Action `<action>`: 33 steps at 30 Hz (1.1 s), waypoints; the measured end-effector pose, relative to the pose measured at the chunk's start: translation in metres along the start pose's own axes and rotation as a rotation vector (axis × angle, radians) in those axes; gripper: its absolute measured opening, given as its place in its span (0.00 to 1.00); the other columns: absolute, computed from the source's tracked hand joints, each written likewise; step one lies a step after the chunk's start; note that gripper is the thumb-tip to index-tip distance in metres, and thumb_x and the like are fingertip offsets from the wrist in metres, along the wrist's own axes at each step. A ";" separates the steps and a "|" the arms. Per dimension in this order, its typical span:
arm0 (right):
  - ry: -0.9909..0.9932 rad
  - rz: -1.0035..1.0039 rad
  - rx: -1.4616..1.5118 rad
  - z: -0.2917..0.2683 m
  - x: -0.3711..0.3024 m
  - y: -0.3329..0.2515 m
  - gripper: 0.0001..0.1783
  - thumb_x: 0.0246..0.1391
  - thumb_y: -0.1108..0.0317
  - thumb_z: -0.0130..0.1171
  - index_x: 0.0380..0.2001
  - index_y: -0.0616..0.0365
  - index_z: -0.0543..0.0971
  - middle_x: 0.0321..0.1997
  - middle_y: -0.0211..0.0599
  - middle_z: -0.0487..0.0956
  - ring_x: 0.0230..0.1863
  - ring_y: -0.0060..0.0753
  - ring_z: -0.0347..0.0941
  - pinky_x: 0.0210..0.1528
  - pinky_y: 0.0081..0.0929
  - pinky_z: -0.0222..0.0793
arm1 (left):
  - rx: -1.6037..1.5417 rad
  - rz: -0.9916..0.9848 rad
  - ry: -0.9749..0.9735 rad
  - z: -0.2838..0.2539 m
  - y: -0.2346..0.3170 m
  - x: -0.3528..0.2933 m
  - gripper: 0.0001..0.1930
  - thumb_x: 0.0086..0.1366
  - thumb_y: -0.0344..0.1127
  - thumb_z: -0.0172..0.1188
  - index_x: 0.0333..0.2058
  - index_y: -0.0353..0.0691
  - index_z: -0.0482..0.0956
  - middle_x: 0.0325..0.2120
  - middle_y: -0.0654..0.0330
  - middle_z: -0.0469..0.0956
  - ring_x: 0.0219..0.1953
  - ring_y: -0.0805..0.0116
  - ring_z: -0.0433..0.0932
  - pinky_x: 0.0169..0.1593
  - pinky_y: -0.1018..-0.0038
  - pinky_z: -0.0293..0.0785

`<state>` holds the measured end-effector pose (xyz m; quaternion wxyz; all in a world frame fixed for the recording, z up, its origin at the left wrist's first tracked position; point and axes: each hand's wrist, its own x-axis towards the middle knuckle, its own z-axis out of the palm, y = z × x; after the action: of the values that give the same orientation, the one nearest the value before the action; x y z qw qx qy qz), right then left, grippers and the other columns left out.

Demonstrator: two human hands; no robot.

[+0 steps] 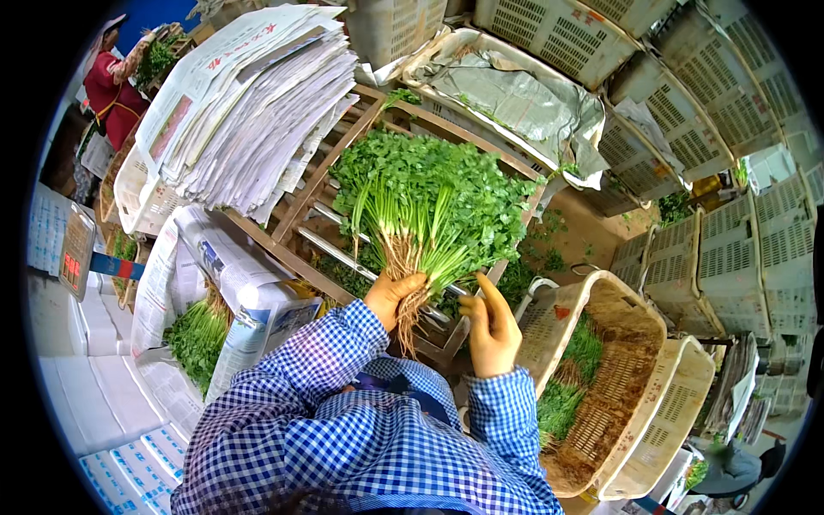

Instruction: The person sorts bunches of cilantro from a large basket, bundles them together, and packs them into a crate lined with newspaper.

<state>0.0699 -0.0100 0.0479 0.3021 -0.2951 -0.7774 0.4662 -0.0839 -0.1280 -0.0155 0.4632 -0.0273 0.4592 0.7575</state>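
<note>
Holding a leafy green bunch (438,184) over a slatted frame (287,255).
Pinching its roots (402,255) with the left hand (391,297); poising the right hand (493,336), fingers (497,300) parted, beside the stems (441,266).

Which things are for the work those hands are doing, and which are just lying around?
Probably for the work:
leafy green bunch
left hand, gripping it near the roots
right hand, beside its stems
slatted frame underneath
perhaps the crate with more greens

Probably just nearby:
stacked crates, upper right
grey sheet
white boxes
</note>
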 end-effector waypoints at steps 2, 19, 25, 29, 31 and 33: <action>-0.004 0.015 -0.095 0.026 0.021 -0.006 0.19 0.64 0.66 0.63 0.57 0.58 0.80 0.30 0.38 0.85 0.28 0.23 0.81 0.31 0.22 0.76 | -0.024 -0.077 -0.133 -0.021 0.003 -0.009 0.43 0.61 0.39 0.72 0.69 0.35 0.58 0.61 0.52 0.73 0.61 0.57 0.74 0.63 0.61 0.73; -0.030 -0.139 -0.844 0.089 0.072 -0.042 0.24 0.56 0.54 0.69 0.53 0.51 0.81 0.20 0.32 0.80 0.20 0.29 0.77 0.26 0.33 0.74 | 2.143 0.558 -0.248 -0.070 0.148 0.056 0.55 0.50 0.15 0.59 0.74 0.62 0.50 0.76 0.52 0.42 0.76 0.42 0.46 0.75 0.48 0.54; -0.327 -0.211 -0.986 0.126 0.104 -0.022 0.11 0.61 0.58 0.63 0.40 0.53 0.82 0.20 0.38 0.80 0.20 0.39 0.77 0.25 0.39 0.74 | 1.986 0.512 -0.357 -0.051 0.137 0.068 0.55 0.48 0.14 0.55 0.74 0.61 0.50 0.76 0.55 0.44 0.75 0.38 0.47 0.75 0.51 0.58; -0.341 0.174 -0.189 0.086 0.077 -0.041 0.06 0.62 0.68 0.63 0.36 0.60 0.80 0.24 0.36 0.81 0.17 0.28 0.73 0.23 0.28 0.73 | 1.977 0.465 -0.390 -0.086 0.145 0.070 0.52 0.51 0.20 0.63 0.73 0.58 0.52 0.75 0.54 0.49 0.74 0.39 0.52 0.73 0.53 0.62; -0.391 0.682 0.083 0.055 0.068 -0.066 0.06 0.63 0.70 0.64 0.37 0.62 0.80 0.25 0.30 0.80 0.17 0.17 0.69 0.19 0.18 0.67 | 1.918 0.480 -0.380 -0.100 0.146 0.063 0.51 0.52 0.25 0.68 0.73 0.57 0.53 0.74 0.53 0.50 0.73 0.40 0.52 0.73 0.53 0.62; -0.210 0.645 0.205 0.048 0.052 -0.051 0.07 0.65 0.69 0.63 0.39 0.63 0.80 0.25 0.27 0.80 0.15 0.15 0.67 0.17 0.15 0.64 | 1.876 0.540 -0.371 -0.094 0.141 0.071 0.52 0.52 0.40 0.76 0.72 0.57 0.54 0.73 0.52 0.53 0.73 0.40 0.54 0.72 0.50 0.63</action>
<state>-0.0083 -0.0179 0.0852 0.0857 -0.4439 -0.6203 0.6409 -0.2626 -0.1686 -0.0082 0.1738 0.5746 0.7836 0.1600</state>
